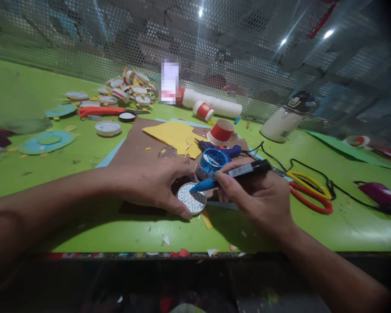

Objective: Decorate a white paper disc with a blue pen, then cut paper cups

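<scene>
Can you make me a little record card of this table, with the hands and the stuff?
Left hand: holding white dotted disc
Right hand: holding marker, blue tip at disc
Behind disc: blue jar
Beyond jar: red and white cup
Yellow paper: on brown sheet
Farther back, left: pile of discs

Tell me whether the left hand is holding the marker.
No, the right hand holds the marker, while the left hand holds the round dotted disc.
</scene>
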A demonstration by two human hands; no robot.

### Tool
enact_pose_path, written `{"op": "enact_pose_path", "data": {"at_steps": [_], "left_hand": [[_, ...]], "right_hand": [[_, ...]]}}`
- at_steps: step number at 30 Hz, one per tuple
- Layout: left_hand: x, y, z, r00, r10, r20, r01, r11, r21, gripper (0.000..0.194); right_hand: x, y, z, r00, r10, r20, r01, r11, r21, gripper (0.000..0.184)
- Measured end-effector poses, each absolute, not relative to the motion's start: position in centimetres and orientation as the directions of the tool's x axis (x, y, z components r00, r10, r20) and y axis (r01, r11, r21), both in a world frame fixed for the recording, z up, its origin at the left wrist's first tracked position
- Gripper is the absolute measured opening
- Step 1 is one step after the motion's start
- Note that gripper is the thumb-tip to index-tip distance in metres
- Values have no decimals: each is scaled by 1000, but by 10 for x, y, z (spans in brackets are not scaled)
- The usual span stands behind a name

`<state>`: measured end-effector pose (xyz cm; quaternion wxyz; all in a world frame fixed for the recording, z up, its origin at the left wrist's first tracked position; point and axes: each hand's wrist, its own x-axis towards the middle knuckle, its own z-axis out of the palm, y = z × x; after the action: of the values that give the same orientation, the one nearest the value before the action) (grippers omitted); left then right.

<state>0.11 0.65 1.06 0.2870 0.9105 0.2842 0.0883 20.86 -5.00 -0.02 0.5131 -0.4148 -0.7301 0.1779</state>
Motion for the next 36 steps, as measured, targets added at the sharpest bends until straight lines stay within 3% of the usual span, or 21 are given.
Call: {"op": "enact_pose_path", "data": {"at_steps": [4, 8, 14, 25, 36], "left_hand": [[1, 5, 12, 807, 590, -14, 508, -682, 527, 50], [1, 5, 12, 803, 596, -10, 517, -687, 512, 49], [1, 6, 11, 813, 582, 7, 490, -690, 532, 49], [2, 6, 10, 842, 538, 39, 429, -712, 555, 49], [2, 6, 12, 833, 552, 27, 439, -691, 574, 56]], "right_hand": [[207, -51, 2, 73, 817, 571, 329, 521, -788, 11], [206, -51, 5, 94, 831, 548, 305, 500, -810, 13], [207, -51, 3, -15, 841, 540, 261, 525, -810, 11], [207, -50, -1, -191, 784, 590, 389, 612, -688, 3], [210, -50, -1, -243, 776, 582, 407, 626, -665, 4]]}}
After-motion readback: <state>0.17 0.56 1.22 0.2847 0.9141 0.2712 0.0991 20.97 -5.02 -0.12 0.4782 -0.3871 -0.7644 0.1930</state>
